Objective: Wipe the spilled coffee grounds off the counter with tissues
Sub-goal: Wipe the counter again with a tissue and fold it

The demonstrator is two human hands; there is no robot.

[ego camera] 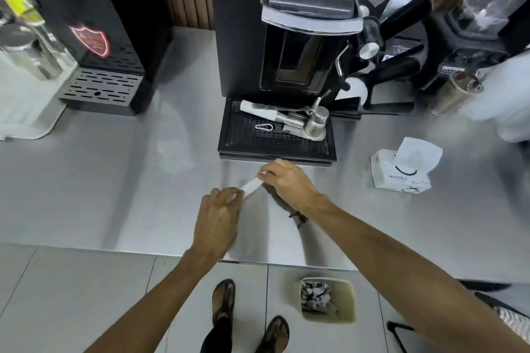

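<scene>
A white tissue (252, 186) is stretched between both of my hands just above the steel counter (114, 195), in front of the espresso machine's drip tray (275, 149). My left hand (219, 213) pinches its near end and my right hand (286, 180) pinches its far end. A dark patch (275, 198) lies on the counter under my right hand; I cannot tell whether it is coffee grounds or shadow. The tissue pack (401, 170), with one sheet sticking up, stands to the right.
The black espresso machine (286, 51) stands at the back centre with metal tools on its tray. A black dispenser (94, 46) is at the left and a grinder (470, 46) at the right. On the floor below the counter edge sits a small bin (328, 299) holding crumpled tissues.
</scene>
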